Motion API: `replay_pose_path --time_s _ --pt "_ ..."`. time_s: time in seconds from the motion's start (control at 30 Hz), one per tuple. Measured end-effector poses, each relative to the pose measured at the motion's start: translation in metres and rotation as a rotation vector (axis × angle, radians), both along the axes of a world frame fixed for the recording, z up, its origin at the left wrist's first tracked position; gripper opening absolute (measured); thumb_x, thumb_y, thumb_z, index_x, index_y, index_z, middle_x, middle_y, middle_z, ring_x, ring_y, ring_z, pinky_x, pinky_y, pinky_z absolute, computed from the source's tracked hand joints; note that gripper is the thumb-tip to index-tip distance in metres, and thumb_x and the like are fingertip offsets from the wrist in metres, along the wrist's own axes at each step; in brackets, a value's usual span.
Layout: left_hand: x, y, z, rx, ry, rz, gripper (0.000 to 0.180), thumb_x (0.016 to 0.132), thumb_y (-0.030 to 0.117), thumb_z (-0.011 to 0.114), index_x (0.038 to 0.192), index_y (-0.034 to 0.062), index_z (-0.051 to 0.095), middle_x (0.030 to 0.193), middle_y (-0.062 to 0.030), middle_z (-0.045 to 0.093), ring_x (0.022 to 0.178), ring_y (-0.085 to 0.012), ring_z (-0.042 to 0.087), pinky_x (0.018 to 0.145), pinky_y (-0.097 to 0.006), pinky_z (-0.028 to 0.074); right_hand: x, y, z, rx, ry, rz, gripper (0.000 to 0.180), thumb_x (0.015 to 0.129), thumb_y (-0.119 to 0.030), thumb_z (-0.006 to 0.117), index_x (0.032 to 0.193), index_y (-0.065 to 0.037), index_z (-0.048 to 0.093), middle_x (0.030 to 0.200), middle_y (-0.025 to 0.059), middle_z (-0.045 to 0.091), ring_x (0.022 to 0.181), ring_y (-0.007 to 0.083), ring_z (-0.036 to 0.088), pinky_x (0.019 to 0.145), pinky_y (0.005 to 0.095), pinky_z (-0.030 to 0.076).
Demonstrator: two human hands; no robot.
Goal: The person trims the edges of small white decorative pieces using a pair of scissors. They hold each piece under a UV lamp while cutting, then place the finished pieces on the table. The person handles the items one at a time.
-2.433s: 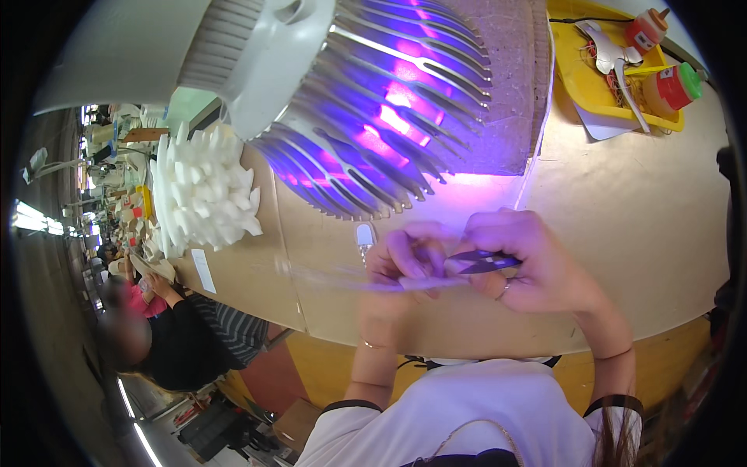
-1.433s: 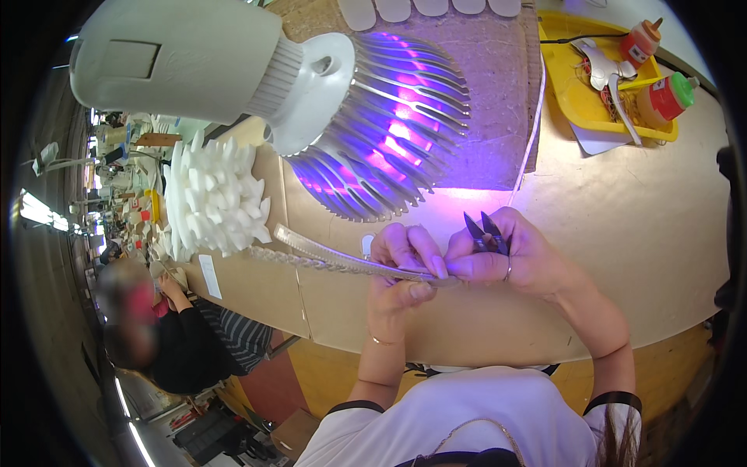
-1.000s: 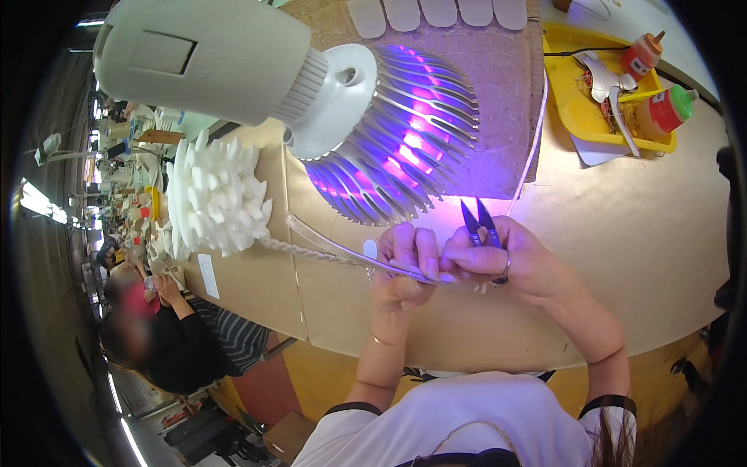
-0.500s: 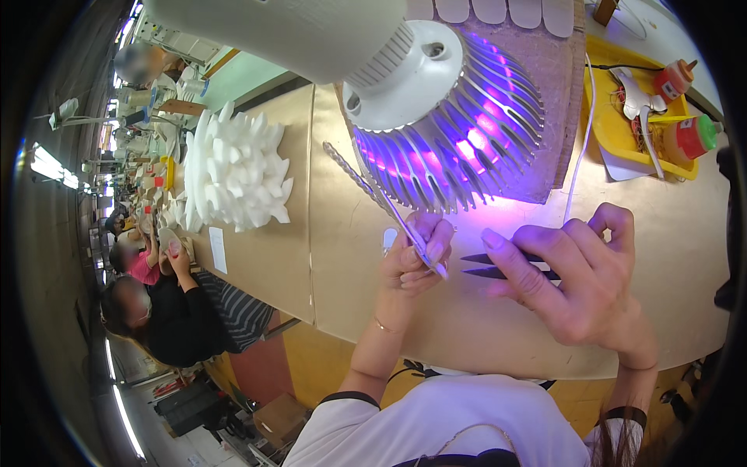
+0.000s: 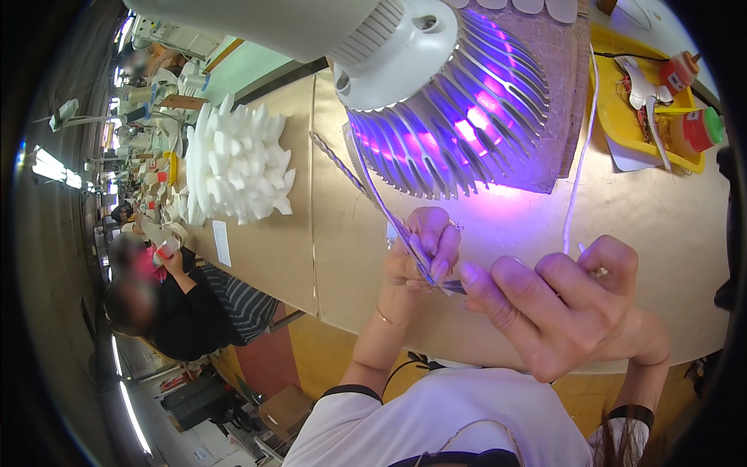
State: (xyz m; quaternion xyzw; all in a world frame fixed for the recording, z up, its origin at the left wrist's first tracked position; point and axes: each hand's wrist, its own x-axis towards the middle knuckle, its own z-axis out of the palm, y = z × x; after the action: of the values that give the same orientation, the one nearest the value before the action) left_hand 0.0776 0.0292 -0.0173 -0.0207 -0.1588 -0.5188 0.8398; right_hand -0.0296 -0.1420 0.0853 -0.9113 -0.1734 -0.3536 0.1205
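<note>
My left hand is closed on a thin braided strap, pinching it near its lower end. The strap slants up and left, beside the rim of a finned lamp that gives off violet light. My right hand grips dark pointed tweezers, mostly covered by the fingers. Their tips are together at the strap's lower end, close to my left fingertips. Whether they pinch anything there is too small to tell.
A white spiky foam block stands left on the tan table. At right are a yellow tray with a green-capped bottle, and a white cable. A co-worker in black sits at the left.
My right hand has moved left, bringing the tweezers from apart to the strap's end. Their tips, spread before, are now together. My left hand still holds the strap.
</note>
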Motion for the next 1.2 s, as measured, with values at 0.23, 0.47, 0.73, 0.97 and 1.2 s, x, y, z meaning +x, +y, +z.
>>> replay_pose_path --time_s 0.23,0.47,0.73,0.97,1.2 --pt "-0.001 0.001 0.008 0.063 -0.032 0.006 0.025 0.079 0.003 0.075 0.092 0.003 0.053 0.081 -0.0178 0.061 0.04 -0.005 0.04 0.036 -0.017 0.034 -0.003 0.0 0.002 0.005 -0.02 0.027 0.031 0.062 -0.017 0.074 0.091 -0.006 0.073 0.077 -0.0034 0.059 0.056 0.0079 0.039 0.066 0.0348 0.021" --pt "0.0 0.002 0.007 0.136 -0.127 0.057 0.028 0.078 0.007 0.077 0.088 0.005 0.05 0.08 -0.0179 0.061 0.04 -0.0051 0.04 0.035 -0.018 0.033 -0.003 -0.002 0.01 -0.1 -0.039 0.063 0.021 0.065 -0.011 0.074 0.085 -0.006 0.073 0.076 -0.0024 0.061 0.056 0.0091 0.039 0.063 0.034 0.019" --pt "-0.003 0.01 0.034 0.446 -0.221 0.119 0.025 0.083 0.005 0.071 0.094 0.0064 0.048 0.084 -0.0153 0.057 0.038 -0.0031 0.036 0.032 -0.016 0.029 -0.005 -0.005 0.016 -0.249 -0.051 -0.025 0.012 0.064 -0.009 0.06 0.072 0.0 0.062 0.071 0.0019 0.053 0.059 0.0121 0.043 0.064 0.0285 0.032" --pt "-0.016 0.007 0.042 0.77 -0.353 0.288 0.019 0.088 0.008 0.065 0.098 0.0078 0.049 0.091 -0.0127 0.059 0.043 -0.0007 0.036 0.038 -0.013 0.025 -0.009 -0.006 0.017 -0.412 0.067 -0.046 0.008 0.065 -0.009 0.059 0.067 -0.001 0.06 0.071 0.003 0.053 0.061 0.0125 0.043 0.065 0.0271 0.031" --pt "-0.012 0.005 0.038 0.809 -0.432 0.36 0.023 0.09 0.009 0.063 0.11 0.0054 0.052 0.096 -0.0106 0.061 0.047 -0.0004 0.036 0.041 -0.014 0.026 -0.001 -0.002 -0.013 -0.307 -0.022 -0.113 0.015 0.071 -0.011 0.063 0.083 -0.002 0.069 0.073 0.0009 0.055 0.059 0.0118 0.043 0.062 0.027 0.03"
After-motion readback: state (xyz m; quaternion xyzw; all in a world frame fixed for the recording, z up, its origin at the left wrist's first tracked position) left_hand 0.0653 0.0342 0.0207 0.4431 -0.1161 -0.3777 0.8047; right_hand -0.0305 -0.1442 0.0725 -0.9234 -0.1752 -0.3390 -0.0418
